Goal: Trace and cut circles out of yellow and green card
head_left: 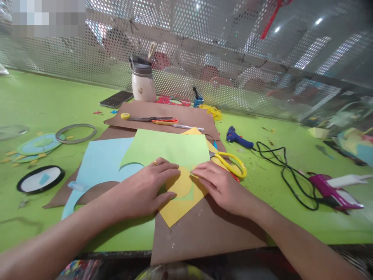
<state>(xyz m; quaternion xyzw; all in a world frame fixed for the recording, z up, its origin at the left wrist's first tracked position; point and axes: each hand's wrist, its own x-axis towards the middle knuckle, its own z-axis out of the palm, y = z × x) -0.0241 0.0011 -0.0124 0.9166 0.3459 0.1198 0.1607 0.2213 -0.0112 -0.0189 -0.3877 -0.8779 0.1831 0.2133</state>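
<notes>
A yellow paper circle [183,182] lies on a light green sheet [169,146]. Beneath these shows a yellow sheet [172,213], one corner pointing towards me. My left hand [150,182], with a ring on one finger, lies over the left edge of the circle. Its fingers are stretched out, the thumb apart from them. At the circle's right edge my right hand [217,184] has its fingertips pressed together on the paper; its palm is hidden. Under my left forearm is a light blue sheet [101,155] with a curved cut-out.
Yellow-handled scissors [233,165] lie just beyond my right hand. Brown cardboard [204,233] covers the green table. A blue glue gun [239,138] and a magenta tool [335,190] with a cord are at right. A cutter, pen and white jug [143,83] stand or lie behind.
</notes>
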